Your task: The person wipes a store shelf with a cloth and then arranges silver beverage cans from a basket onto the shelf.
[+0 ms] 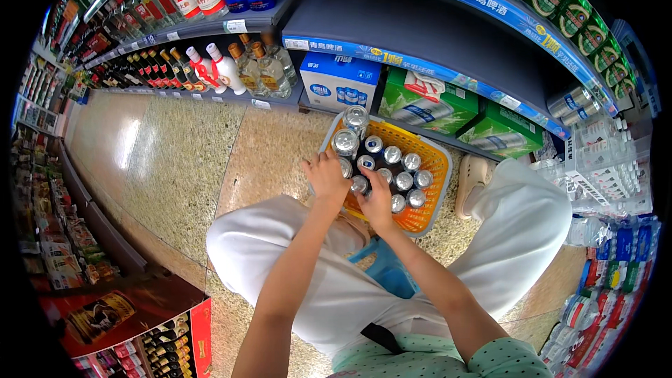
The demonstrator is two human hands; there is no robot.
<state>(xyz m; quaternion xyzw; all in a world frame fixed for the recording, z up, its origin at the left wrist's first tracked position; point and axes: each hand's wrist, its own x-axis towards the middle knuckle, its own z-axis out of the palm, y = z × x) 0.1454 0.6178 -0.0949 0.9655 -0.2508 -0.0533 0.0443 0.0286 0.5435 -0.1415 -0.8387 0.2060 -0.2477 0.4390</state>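
A yellow-orange plastic basket (428, 220) with a grey rim stands on the floor before me, holding several silver-topped drink cans (403, 181). Two larger cans, one of them a tall can (345, 142), rise at its far left corner. My left hand (329, 176) lies over the basket's left side, fingers spread beside a can (345, 168); its palm side is hidden. Close by, my right hand (377, 197) reaches among the cans, with thumb and forefinger about a small can (359, 185) at the near left.
Shelving (420, 26) with blue price strips curves ahead. Under it sit a white-and-blue carton (341, 81) and green beer cartons (430, 102), a cloth glove (425, 85) on one. Glass bottles (262, 71) line the left. A blue stool (394, 273) is beneath me; bottled water packs (604, 168) stand right.
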